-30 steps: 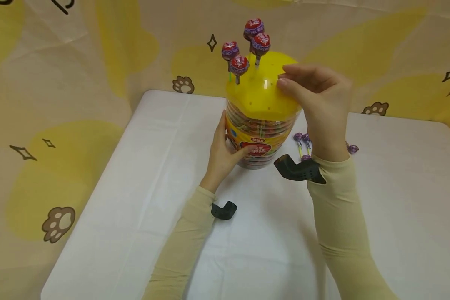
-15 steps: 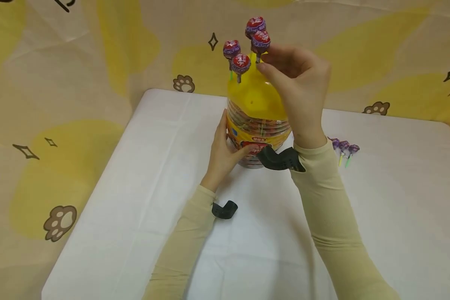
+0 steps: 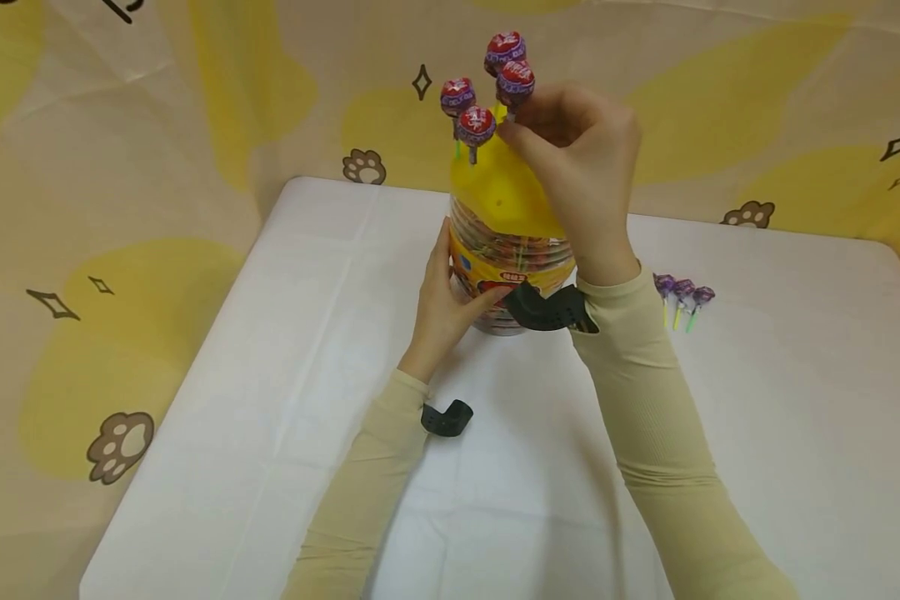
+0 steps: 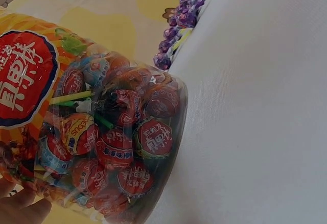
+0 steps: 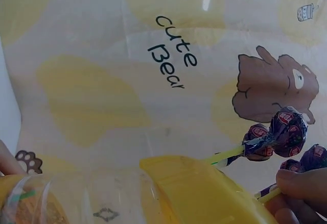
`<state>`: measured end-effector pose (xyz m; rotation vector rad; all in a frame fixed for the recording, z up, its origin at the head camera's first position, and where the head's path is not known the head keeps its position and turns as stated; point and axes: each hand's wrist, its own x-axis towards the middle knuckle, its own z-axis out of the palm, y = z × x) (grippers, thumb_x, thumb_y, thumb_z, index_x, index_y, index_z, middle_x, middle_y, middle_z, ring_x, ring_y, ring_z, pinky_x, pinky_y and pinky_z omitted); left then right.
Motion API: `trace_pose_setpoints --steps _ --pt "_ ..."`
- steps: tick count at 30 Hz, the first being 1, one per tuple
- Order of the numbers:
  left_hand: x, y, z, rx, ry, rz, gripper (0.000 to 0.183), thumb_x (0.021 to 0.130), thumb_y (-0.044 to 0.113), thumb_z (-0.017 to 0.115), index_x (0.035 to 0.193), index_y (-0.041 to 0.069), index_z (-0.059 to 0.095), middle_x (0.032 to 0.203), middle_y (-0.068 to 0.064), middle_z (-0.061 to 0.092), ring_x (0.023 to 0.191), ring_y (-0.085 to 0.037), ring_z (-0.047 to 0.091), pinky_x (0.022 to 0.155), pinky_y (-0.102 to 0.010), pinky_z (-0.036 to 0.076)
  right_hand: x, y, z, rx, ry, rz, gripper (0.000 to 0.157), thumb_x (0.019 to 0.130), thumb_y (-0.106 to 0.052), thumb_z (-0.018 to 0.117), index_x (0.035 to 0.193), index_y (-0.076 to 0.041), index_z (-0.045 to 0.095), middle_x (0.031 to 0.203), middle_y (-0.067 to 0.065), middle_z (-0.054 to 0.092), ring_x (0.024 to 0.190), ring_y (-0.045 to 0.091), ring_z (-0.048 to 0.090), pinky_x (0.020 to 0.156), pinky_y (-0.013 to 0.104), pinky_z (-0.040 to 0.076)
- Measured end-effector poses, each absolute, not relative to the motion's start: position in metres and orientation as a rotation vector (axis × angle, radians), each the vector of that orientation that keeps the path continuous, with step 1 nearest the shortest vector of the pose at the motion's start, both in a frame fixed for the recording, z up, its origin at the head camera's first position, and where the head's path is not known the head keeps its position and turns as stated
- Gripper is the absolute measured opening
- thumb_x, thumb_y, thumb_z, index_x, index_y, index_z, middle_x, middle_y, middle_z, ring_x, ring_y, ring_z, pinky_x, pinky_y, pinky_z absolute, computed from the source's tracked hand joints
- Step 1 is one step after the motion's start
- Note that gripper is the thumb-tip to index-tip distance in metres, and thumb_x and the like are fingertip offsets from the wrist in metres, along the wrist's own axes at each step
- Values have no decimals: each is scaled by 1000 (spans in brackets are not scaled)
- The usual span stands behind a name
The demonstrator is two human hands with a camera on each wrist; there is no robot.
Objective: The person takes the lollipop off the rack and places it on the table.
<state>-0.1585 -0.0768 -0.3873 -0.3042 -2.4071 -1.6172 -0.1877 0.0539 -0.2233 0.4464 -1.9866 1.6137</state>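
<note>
A clear ribbed plastic jar (image 3: 521, 260) with a yellow-orange label stands upright on the white table. Through its wall, many wrapped lollipops (image 4: 115, 147) show. My left hand (image 3: 444, 304) holds it from the left side, thumb across the front. Several red-and-purple lollipops stick up from the yellow lid (image 3: 498, 200), which has small holes. Above the lid, my right hand (image 3: 588, 171) pinches the stick of the front right lollipop (image 3: 515, 82) just below its head. In the right wrist view, the thumb and fingers (image 5: 301, 188) are close around a yellow stick.
Several purple lollipops (image 3: 684, 288) lie on the table (image 3: 780, 375) right of the jar, partly hidden by the right arm. A patterned yellow-and-beige cloth (image 3: 195, 333) hangs behind and at the left.
My right hand has moved left across the lid and up to the front right lollipop, and now pinches its stick. More purple lollipops are uncovered at the right. My left hand stays on the jar.
</note>
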Motion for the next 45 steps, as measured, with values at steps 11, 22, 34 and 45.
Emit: trace_pose_setpoints --steps 11,22,34,45 --pt "-158 -77 -388 -306 -2410 -1619 102 80 26 77 153 13 7 153 -10 22 136 -21 28 111 -36 29 -186 55 -222 429 -1927 1778 11 77 1 75 88 5 72 87 9 71 77 18 64 78 26 54" --pt "-158 -78 -391 -325 -2396 -1614 101 80 24 77 152 12 7 152 -11 23 136 -21 28 111 -37 29 -182 59 -219 404 -1806 1956 8 80 3 71 88 4 72 86 9 70 81 21 64 79 27 54" --pt "-158 -77 -389 -328 -2395 -1623 101 81 23 77 152 12 7 150 -12 26 134 -22 30 110 -36 30 -173 77 -229 465 -1638 2190 10 82 8 67 90 5 71 90 16 67 84 29 62 82 32 54" --pt "-157 -76 -389 -331 -2394 -1632 102 80 23 78 152 12 7 151 -12 24 137 -21 27 111 -39 29 -154 98 -241 524 -1566 2350 9 84 9 64 92 13 67 96 21 63 91 32 59 89 34 51"
